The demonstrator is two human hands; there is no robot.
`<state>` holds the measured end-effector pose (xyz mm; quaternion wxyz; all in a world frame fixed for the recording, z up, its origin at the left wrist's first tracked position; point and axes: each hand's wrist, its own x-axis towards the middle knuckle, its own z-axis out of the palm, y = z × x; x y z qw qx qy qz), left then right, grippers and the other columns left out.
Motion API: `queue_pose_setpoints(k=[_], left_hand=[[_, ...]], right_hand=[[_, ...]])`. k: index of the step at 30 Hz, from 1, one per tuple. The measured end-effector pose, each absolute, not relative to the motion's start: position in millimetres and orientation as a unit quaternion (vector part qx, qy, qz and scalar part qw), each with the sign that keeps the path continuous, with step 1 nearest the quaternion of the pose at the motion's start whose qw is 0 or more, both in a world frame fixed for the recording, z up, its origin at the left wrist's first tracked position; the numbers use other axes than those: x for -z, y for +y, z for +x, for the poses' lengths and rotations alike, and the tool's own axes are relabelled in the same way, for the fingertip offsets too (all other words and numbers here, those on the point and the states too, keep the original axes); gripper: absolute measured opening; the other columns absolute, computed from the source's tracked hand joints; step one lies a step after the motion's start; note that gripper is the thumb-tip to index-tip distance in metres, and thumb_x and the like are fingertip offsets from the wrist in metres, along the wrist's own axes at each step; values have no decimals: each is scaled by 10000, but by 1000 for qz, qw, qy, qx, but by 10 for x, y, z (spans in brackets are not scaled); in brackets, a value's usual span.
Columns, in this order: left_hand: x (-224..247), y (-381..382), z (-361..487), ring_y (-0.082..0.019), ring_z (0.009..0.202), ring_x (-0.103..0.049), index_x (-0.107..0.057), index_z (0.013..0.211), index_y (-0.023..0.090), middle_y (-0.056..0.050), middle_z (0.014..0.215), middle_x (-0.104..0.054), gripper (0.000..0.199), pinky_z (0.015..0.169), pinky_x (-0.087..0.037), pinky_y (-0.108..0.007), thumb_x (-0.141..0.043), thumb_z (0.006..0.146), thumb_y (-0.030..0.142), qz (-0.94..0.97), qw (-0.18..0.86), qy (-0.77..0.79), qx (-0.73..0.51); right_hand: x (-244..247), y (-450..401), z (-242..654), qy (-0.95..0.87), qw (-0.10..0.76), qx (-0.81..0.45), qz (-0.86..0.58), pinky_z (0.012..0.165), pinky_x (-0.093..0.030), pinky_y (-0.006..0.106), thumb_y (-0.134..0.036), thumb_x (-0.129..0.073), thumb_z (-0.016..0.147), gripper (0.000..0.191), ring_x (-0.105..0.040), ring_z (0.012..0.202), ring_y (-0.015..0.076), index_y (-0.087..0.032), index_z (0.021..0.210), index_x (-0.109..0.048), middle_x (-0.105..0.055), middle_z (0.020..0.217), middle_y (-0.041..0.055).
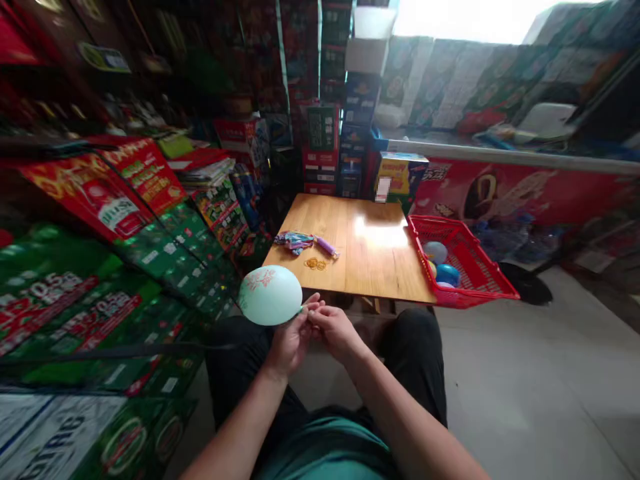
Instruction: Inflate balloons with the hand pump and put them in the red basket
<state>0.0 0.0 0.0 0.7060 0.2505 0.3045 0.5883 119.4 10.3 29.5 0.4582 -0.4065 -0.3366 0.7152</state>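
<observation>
A pale mint-green inflated balloon [271,295] with a reddish printed pattern points its neck toward my hands, above my lap. My left hand [291,340] pinches the balloon's neck. My right hand [334,327] meets it there, its fingers pressed together at the end of the neck; whether a rubber band is among them is too small to tell. Just ahead on the wooden table [350,260] lie a small pile of yellowish rubber bands [315,264], a purple balloon pump [326,247] and a crumpled, colourful plastic bag [295,241].
At the table's right edge a red plastic basket [473,257] holds several balloons, among them a blue one [448,275] and a pale grey one [435,252]. Stacked green drink cartons [165,253] stand close on my left. A yellow and blue box [400,175] is behind the table.
</observation>
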Motion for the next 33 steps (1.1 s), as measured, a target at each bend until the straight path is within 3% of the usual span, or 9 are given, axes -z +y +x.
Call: queue_pose_setpoints(k=[5, 8, 14, 17, 21, 25, 29, 33], left_hand=[[-103, -99, 34, -352, 1403, -574, -837, 1081, 178, -115, 1493, -651, 287, 1154, -480, -449, -801, 872, 372, 236, 713, 281, -597], [-155, -169, 33, -326, 1328, -631, -809, 1146, 191, -118, 1355, -730, 355, 1084, -519, -422, -802, 876, 420, 229, 729, 280, -582], [-167, -390, -37, -242, 940, -759, -781, 1157, 173, -133, 1143, -784, 436, 740, -536, -292, -811, 868, 498, 319, 701, 439, -463], [-193, -507, -68, -211, 737, -725, -788, 1033, 146, -109, 940, -791, 368, 628, -485, -281, -750, 917, 493, 435, 608, 491, -448], [-261, -556, -123, -230, 779, -728, -785, 1010, 203, -67, 873, -780, 253, 742, -552, -337, -630, 1015, 403, 592, 368, 522, -492], [-214, -454, -186, -313, 1160, -715, -758, 1200, 231, -110, 1198, -783, 248, 1056, -519, -479, -585, 1028, 273, 707, 147, 502, -476], [-25, -342, -226, -341, 1425, -570, -639, 1428, 204, -139, 1429, -692, 398, 1233, -335, -636, -503, 1055, 211, 756, 103, 497, -415], [111, -270, -273, -321, 1379, -617, -657, 1404, 206, -138, 1394, -715, 372, 1234, -321, -664, -488, 1074, 232, 754, 145, 499, -401]], right_hand=[[-345, 6, 1152, -402, 487, -648, -427, 517, -337, 245, -361, -768, 753, 317, -444, 522, 102, -184, 585, -566, -533, 548, -24], [-352, 26, 1163, -426, 481, -613, -460, 542, -393, 248, -347, -700, 784, 228, -510, 547, 121, -183, 655, -608, -606, 605, -6], [-319, 167, 1320, -518, 415, -502, -554, 535, -405, 248, -320, -566, 813, 186, -549, 552, 139, -195, 681, -604, -651, 636, 8], [-297, 202, 1409, -546, 398, -467, -570, 556, -383, 250, -281, -584, 792, 188, -525, 564, 135, -188, 632, -615, -650, 614, 14], [-255, 172, 1463, -579, 366, -454, -571, 576, -363, 255, -233, -580, 786, 188, -514, 575, 136, -185, 613, -636, -639, 593, 10], [-236, 124, 1456, -614, 340, -469, -535, 574, -339, 252, -235, -602, 799, 174, -484, 592, 129, -189, 631, -616, -588, 597, -21], [-181, 134, 1421, -625, 339, -522, -472, 587, -342, 248, -255, -586, 848, 212, -452, 601, 120, -188, 647, -580, -539, 608, -34], [-59, 190, 1400, -594, 349, -574, -444, 602, -362, 243, -279, -597, 876, 213, -447, 602, 115, -185, 685, -585, -557, 635, -31]])
